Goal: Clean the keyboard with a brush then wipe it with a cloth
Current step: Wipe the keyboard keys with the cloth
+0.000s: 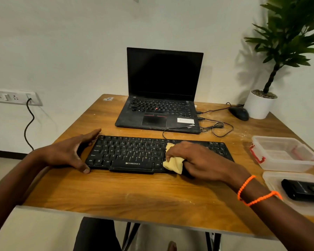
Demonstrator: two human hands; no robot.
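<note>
- Head view: the right hand (194, 156) holds a crumpled yellow cloth (173, 163), fingers curled round it, and presses it on the right half of the black keyboard (130, 153).
- The left hand (71, 151) is spread wide, fingers straight against the keyboard's left end, thumb at its front corner.
- The keyboard lies across the wooden table (116, 192), near its front edge.
- Behind it stands an open laptop (161, 91); a mouse (239, 114) and a potted plant (272, 69) sit at the far right.
- Two clear plastic containers (283, 154) rest at the right edge.
</note>
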